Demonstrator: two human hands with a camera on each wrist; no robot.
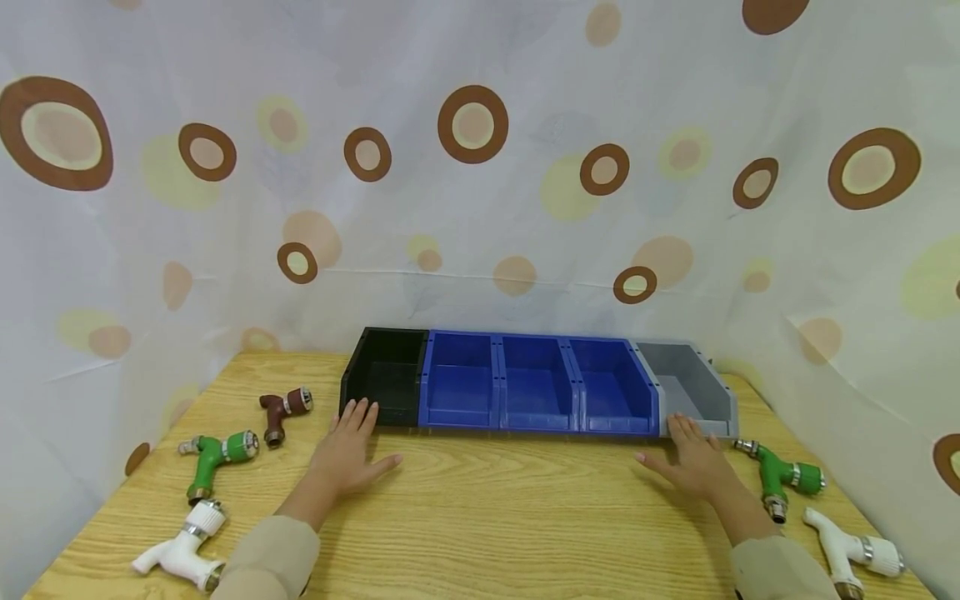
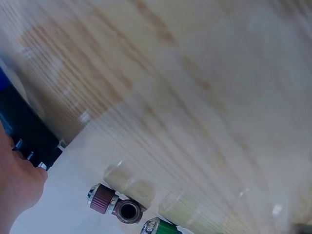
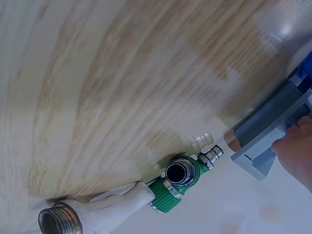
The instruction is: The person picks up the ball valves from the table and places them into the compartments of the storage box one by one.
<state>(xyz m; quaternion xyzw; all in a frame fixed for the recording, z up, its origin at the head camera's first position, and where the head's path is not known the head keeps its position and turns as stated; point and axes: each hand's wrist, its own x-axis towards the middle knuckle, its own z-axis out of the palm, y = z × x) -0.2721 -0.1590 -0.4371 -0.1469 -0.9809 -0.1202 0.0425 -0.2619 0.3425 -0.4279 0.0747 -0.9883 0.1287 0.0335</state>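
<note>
My left hand (image 1: 347, 454) lies with fingers extended and thumb spread, its fingertips at the front edge of the black bin (image 1: 390, 375). On the other side, my right hand (image 1: 693, 462) reaches the front lip of the grey bin (image 1: 686, 383), thumb pointing inward. The right wrist view shows those fingers against the grey bin (image 3: 268, 129). Neither hand holds anything. Left of my left hand lie a maroon tap (image 1: 277, 414), a green tap (image 1: 212, 460) and a white tap (image 1: 183, 550). Right of my right hand are another green tap (image 1: 780, 477) and another white tap (image 1: 843, 550).
Between the black and grey bins stand three blue bins (image 1: 460, 383), all joined in one row at the back of the wooden table (image 1: 510, 517). Behind the row hangs a pale curtain (image 1: 495, 217) with brown and yellow circles, which also runs down both sides.
</note>
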